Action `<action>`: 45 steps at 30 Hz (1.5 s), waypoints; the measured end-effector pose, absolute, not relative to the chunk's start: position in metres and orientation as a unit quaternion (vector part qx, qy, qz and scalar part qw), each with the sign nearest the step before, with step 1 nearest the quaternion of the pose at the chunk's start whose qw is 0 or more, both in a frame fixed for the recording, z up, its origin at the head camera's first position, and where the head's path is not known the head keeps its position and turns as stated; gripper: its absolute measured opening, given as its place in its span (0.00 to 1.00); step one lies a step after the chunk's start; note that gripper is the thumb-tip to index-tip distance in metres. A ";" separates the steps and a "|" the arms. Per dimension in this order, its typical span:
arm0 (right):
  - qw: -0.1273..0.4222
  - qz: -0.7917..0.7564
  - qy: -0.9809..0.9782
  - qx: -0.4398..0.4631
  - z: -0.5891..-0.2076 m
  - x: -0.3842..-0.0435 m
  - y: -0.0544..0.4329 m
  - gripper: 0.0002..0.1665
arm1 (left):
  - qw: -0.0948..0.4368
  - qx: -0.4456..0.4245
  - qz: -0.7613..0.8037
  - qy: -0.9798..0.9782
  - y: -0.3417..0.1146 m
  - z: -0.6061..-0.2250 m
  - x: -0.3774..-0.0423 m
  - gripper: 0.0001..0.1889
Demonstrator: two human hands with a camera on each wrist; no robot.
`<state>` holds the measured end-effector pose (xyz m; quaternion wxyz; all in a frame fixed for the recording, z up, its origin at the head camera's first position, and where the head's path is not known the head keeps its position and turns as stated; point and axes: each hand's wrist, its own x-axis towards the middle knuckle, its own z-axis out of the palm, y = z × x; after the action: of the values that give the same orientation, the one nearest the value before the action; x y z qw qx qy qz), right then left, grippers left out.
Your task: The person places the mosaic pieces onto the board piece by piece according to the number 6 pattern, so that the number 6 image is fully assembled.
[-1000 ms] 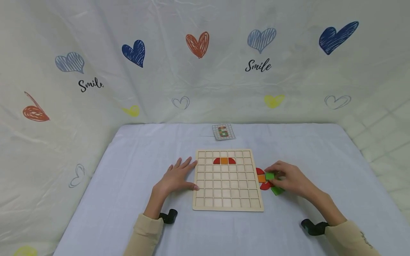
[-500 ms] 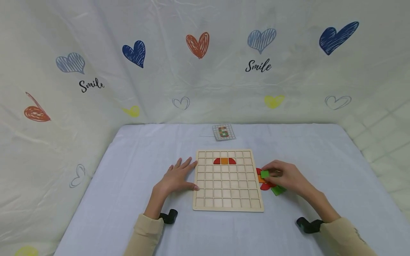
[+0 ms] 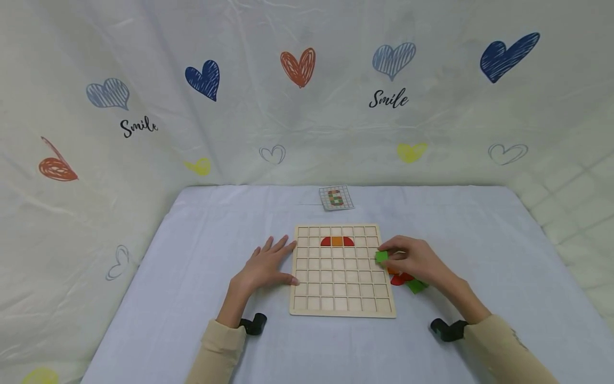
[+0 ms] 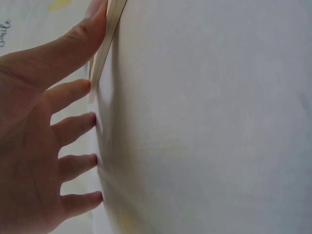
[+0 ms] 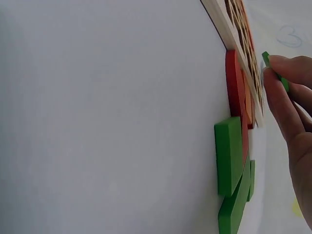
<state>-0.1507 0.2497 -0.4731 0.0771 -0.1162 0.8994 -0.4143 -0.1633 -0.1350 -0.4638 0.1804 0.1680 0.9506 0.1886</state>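
My right hand (image 3: 410, 258) pinches a green square tile (image 3: 381, 256) between thumb and fingers, held over the right edge of a wooden grid board (image 3: 338, 290). In the right wrist view the same green tile (image 5: 266, 59) shows edge-on at the fingertips. My left hand (image 3: 263, 270) lies with spread fingers at the board's left side, its thumb on the frame; the left wrist view shows the thumb (image 4: 80, 41) on the board's edge. Near the top of the grid sit an orange square (image 3: 337, 241) and red rounded pieces (image 3: 325, 241) on either side of it.
Beside the board's right edge lie loose pieces: a red one (image 3: 398, 279), green ones (image 3: 416, 286) and an orange one (image 3: 393, 270), partly under my right hand. A pattern card (image 3: 336, 198) with a coloured figure lies behind the board. A white cloth (image 3: 216, 224) covers the table.
My right hand has carried the green tile left, from above the loose pieces to over the board's right edge. The left hand has stayed in place.
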 end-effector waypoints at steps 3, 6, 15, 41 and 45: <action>0.077 -0.418 0.897 -0.122 -0.473 -0.154 0.244 0.18 | 0.181 0.167 0.189 0.951 -0.135 -0.465 -0.164 0.53; 0.072 -0.418 0.896 -0.131 -0.473 -0.156 0.239 0.17 | 0.180 0.167 0.187 0.951 -0.136 -0.466 -0.164 0.53; 0.075 -0.416 0.893 -0.151 -0.476 -0.165 0.221 0.18 | 0.178 0.177 0.187 0.950 -0.138 -0.466 -0.165 0.53; 0.081 -0.437 0.871 -0.209 -0.475 -0.192 0.176 0.19 | 0.178 0.175 0.190 0.949 -0.137 -0.466 -0.165 0.53; 0.087 -0.426 0.874 -0.217 -0.475 -0.192 0.170 0.18 | 0.178 0.175 0.189 0.950 -0.137 -0.466 -0.165 0.53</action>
<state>-0.1924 0.1700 -0.4747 0.0866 -0.2170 0.8739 -0.4262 -0.1652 -0.1366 -0.4659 0.1784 0.1748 0.9497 0.1890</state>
